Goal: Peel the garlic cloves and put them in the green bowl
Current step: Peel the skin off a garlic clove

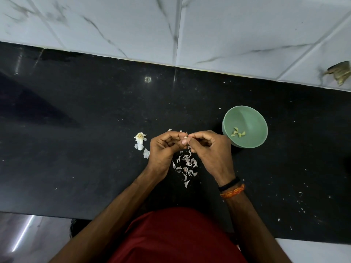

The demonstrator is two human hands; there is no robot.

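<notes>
Over the black counter, my left hand (164,148) and my right hand (208,149) meet fingertip to fingertip, both pinching one small garlic clove (185,137); only a pale tip of it shows between the fingers. To the right stands the green bowl (250,116), with several peeled cloves (237,132) lying in its bottom. The rest of the garlic bulb (139,141) lies on the counter just left of my left hand. Loose garlic skins (187,165) are scattered on the counter below and between my hands.
The black counter (76,130) runs from a white marble-tiled wall (171,25) at the back to its front edge near my body. Small skin flecks dot the counter at the right (302,204). A brownish object (340,72) sits at the far right edge by the wall.
</notes>
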